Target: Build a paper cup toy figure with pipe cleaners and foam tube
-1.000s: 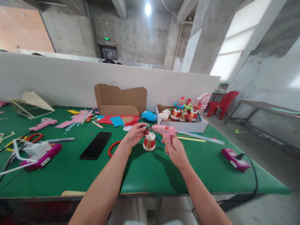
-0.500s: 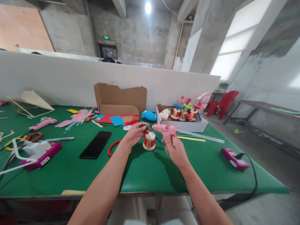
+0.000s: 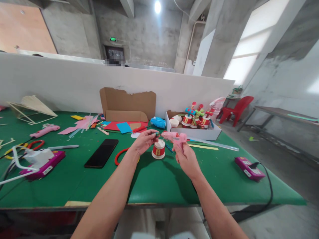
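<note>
Pink glue gun point(image 3: 173, 136) and small green piece point(image 3: 157, 134) held tip to tip over the counter point(image 3: 159, 186).
The right hand point(image 3: 185, 154) has its grip wrapped around the gun's handle, nozzle aimed toward the counter's left edge; the left hand point(image 3: 146, 142) pinches the green piece in its fingertips, though whether nozzle and piece touch is too small to tell. Below them, between the front and back edges, a red-and-white cup point(image 3: 159, 151) stands upside down, a blue coil point(image 3: 169, 147) just beside it. Toward the left edge come a red ring handle point(image 3: 119, 157), partly behind the forearm, and a black phone point(image 3: 101, 153). Near the back edge, brown cardboard point(image 3: 128, 101) stands upright and a white box point(image 3: 199, 134) holds similar cups; a purple power strip point(image 3: 250, 168) lies by the right edge.
</note>
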A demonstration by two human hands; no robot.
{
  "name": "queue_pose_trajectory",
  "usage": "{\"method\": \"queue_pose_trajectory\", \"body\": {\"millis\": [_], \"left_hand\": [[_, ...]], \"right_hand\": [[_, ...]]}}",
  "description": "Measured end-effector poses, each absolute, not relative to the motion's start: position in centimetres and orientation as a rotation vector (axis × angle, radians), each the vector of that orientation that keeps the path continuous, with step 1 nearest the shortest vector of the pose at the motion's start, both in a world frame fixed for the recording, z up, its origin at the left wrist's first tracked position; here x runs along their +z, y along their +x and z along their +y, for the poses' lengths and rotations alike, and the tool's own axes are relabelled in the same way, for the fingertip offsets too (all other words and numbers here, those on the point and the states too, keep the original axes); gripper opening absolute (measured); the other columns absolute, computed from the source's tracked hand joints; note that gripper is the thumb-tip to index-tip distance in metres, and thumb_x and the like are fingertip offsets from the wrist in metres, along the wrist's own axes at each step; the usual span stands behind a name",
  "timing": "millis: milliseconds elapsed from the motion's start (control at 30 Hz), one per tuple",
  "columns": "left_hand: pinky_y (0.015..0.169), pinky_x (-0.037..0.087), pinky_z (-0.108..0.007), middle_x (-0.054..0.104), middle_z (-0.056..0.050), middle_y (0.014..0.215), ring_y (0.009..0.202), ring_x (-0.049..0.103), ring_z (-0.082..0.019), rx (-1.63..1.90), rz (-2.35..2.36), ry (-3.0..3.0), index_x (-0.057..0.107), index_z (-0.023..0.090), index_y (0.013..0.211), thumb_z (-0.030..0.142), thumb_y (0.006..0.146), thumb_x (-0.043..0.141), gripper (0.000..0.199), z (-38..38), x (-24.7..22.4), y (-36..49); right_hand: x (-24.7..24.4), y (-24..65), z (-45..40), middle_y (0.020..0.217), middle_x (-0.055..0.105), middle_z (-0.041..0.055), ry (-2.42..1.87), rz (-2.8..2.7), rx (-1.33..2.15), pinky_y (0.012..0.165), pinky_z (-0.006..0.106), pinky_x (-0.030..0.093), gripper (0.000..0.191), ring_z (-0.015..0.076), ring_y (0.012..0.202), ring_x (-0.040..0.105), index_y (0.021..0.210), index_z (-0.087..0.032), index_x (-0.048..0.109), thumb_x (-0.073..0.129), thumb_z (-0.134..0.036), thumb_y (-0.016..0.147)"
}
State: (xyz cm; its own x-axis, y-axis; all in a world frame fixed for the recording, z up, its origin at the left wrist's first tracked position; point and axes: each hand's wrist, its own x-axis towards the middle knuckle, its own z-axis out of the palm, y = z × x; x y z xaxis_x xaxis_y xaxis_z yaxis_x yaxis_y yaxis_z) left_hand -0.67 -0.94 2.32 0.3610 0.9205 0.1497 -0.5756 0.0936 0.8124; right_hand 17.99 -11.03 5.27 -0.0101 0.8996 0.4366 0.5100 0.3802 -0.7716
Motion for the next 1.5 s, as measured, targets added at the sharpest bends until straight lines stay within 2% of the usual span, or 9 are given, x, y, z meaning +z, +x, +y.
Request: {"method": "queue_pose_trajectory", "body": {"millis": [233,533,700,867,933,1133,1300,1367,1500], "left_hand": [[0.064,0.05,-0.025,0.068,-0.003,0.075,0.062,0.062,-0.011,1.175,0.461,0.912,0.068,0.011,0.084,0.022,0.057,0.086,0.034,-1.1,2.5,-0.6],[0.065,0.05,-0.024,0.068,-0.004,0.076,0.063,0.062,-0.01,1.166,0.465,0.929,0.068,0.011,0.084,0.02,0.061,0.084,0.029,-0.9,2.3,-0.7],[0.064,0.05,-0.025,0.068,-0.004,0.076,0.062,0.061,-0.01,1.162,0.463,0.929,0.069,0.011,0.085,0.021,0.061,0.084,0.03,-1.0,2.5,-0.6],[0.063,0.05,-0.024,0.071,-0.007,0.079,0.063,0.062,-0.011,1.162,0.479,0.904,0.07,0.011,0.084,0.023,0.059,0.086,0.032,-1.2,2.6,-0.6],[0.062,0.05,-0.023,0.071,-0.007,0.078,0.063,0.062,-0.011,1.168,0.478,0.896,0.07,0.011,0.084,0.023,0.06,0.085,0.03,-1.2,2.6,-0.5],[0.064,0.049,-0.021,0.07,-0.006,0.076,0.066,0.062,-0.01,1.183,0.482,0.855,0.071,0.01,0.085,0.016,0.063,0.082,0.025,-1.0,2.5,-0.4],[0.07,0.05,-0.023,0.07,-0.007,0.079,0.072,0.064,-0.012,1.183,0.454,0.858,0.071,0.01,0.091,0.014,0.067,0.079,0.025,-1.1,2.5,-0.5],[0.071,0.05,-0.024,0.069,-0.007,0.079,0.073,0.064,-0.012,1.196,0.453,0.845,0.07,0.01,0.092,0.014,0.067,0.079,0.027,-1.2,2.5,-0.5],[0.07,0.05,-0.023,0.068,-0.006,0.077,0.071,0.063,-0.012,1.215,0.457,0.821,0.066,0.012,0.087,0.016,0.065,0.08,0.026,-1.3,2.7,-0.4]], "right_hand": [[5.0,18.0,-10.9,0.069,0.063,0.0038,-1.27,-1.647,0.497,0.052,0.027,0.042,0.037,0.0153,0.054,0.056,0.091,-0.018,0.054,0.041,-0.053,0.091],[5.0,18.1,-10.9,0.059,0.058,0.0003,-1.282,-1.643,0.522,0.051,0.027,0.042,0.036,0.0147,0.049,0.054,0.091,-0.018,0.055,0.041,-0.051,0.091],[5.2,17.9,-11.0,0.052,0.053,-0.0024,-1.287,-1.562,0.618,0.046,0.026,0.039,0.038,0.0117,0.042,0.046,0.083,-0.019,0.054,0.046,-0.057,0.086],[5.7,17.8,-11.0,0.08,0.067,0.0028,-1.204,-1.356,0.875,0.04,0.024,0.036,0.047,0.0066,0.039,0.043,0.092,-0.019,0.055,0.055,-0.064,0.077],[5.8,17.9,-11.0,0.084,0.068,0.0028,-1.165,-1.26,0.983,0.039,0.023,0.035,0.048,0.0058,0.04,0.043,0.092,-0.019,0.055,0.059,-0.064,0.074],[5.7,18.4,-10.7,0.07,0.067,0.0,-1.048,-1.054,1.226,0.041,0.022,0.037,0.045,0.0047,0.039,0.039,0.088,-0.019,0.058,0.071,-0.056,0.067],[5.1,19.1,-10.4,0.056,0.059,-0.0053,-1.032,-0.99,1.302,0.039,0.02,0.036,0.044,0.0028,0.037,0.034,0.084,-0.017,0.06,0.082,-0.045,0.058],[4.9,19.7,-10.3,0.057,0.06,-0.0052,-1.05,-0.975,1.289,0.039,0.019,0.038,0.042,0.0024,0.038,0.035,0.083,-0.017,0.061,0.082,-0.042,0.057],[4.2,21.4,-10.1,0.071,0.068,-0.001,-1.093,-0.932,1.247,0.039,0.019,0.041,0.038,0.002,0.039,0.039,0.08,-0.017,0.06,0.082,-0.038,0.057]]}}
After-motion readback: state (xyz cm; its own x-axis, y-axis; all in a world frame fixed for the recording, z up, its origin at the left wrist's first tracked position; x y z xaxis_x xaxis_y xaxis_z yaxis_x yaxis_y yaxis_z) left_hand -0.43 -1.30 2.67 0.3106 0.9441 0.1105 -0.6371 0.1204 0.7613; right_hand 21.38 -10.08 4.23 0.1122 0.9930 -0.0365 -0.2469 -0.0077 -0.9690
